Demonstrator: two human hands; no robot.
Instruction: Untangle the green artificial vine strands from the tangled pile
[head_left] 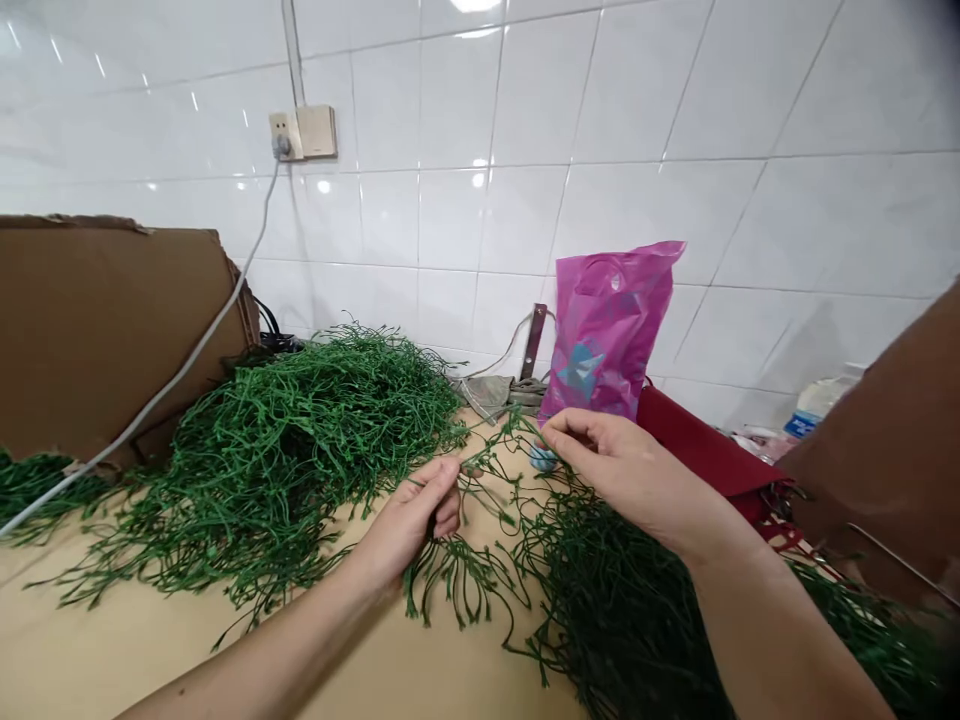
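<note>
Thin green plastic-looking stems (491, 462) with small branching tips spread between my two hands. My left hand (412, 515) is closed, thumb against the bent fingers, pinching some of them near the middle of the table. Slightly higher and to the right, my right hand (619, 465) pinches a thin stem between thumb and fingertips. More stems hang or lie below my left hand; whether it holds those too is unclear. A large pile of green stems (315, 430) rises to the left. Under my right forearm lies a darker heap of green stems (622, 590).
A cardboard box (105, 330) stands at the left, with a grey cable (206, 335) running across it to a wall socket (286, 136). Behind my right hand are a pink plastic bag (611, 320), a small blue-white item (541, 457) and a red bag (694, 440). Brown cardboard (885, 440) stands right.
</note>
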